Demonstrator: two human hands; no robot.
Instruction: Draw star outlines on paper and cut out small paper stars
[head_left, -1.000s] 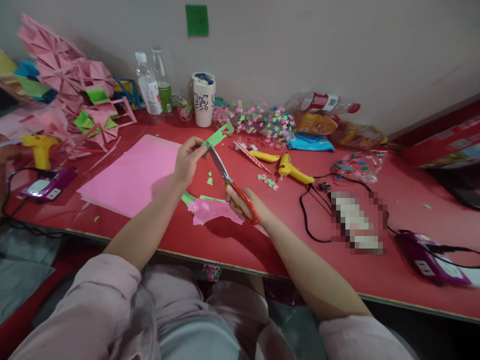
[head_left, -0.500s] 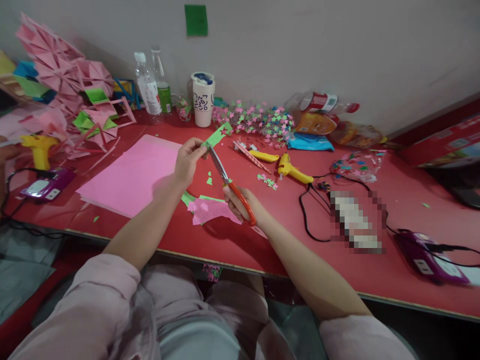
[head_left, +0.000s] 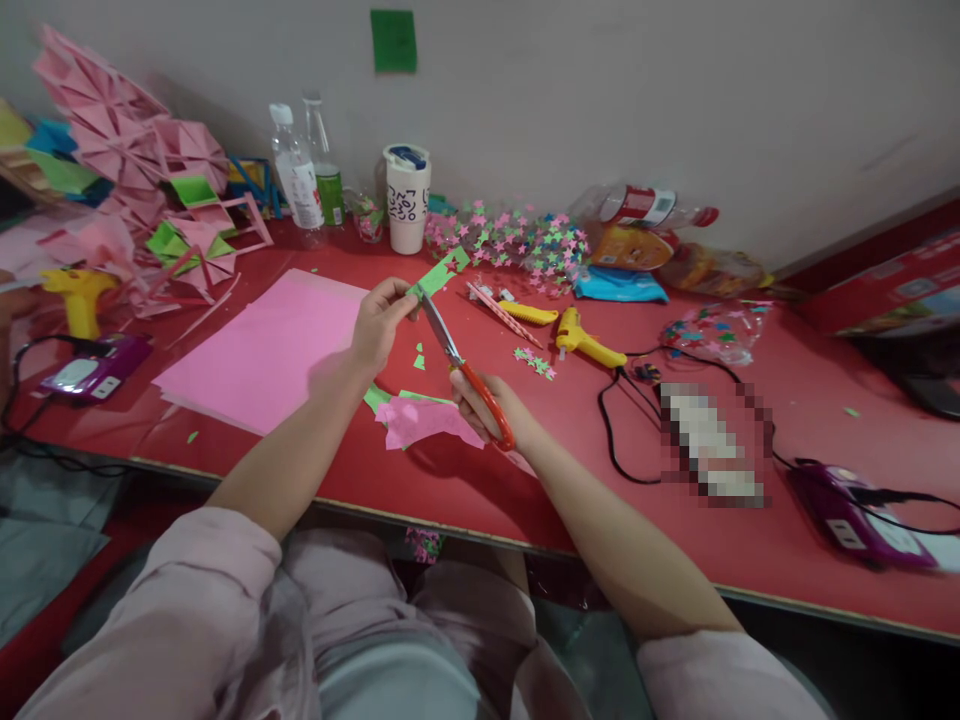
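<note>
My left hand pinches a small strip of green paper and holds it up over the red table. My right hand grips orange-handled scissors, its fingers through the loops. The blades point up and left and meet the lower edge of the green strip beside my left fingertips. A crumpled pink paper scrap and green offcuts lie on the table under my hands.
A large pink sheet lies to the left. Two yellow glue guns, a yellow knife, black cables, purple power strips, a white cup, bottles, paper stars and folded pink paper shapes crowd the table.
The green strip and the scissors have shifted only slightly; the blades have closed a little on the strip. Both arms stay in about the same place.
</note>
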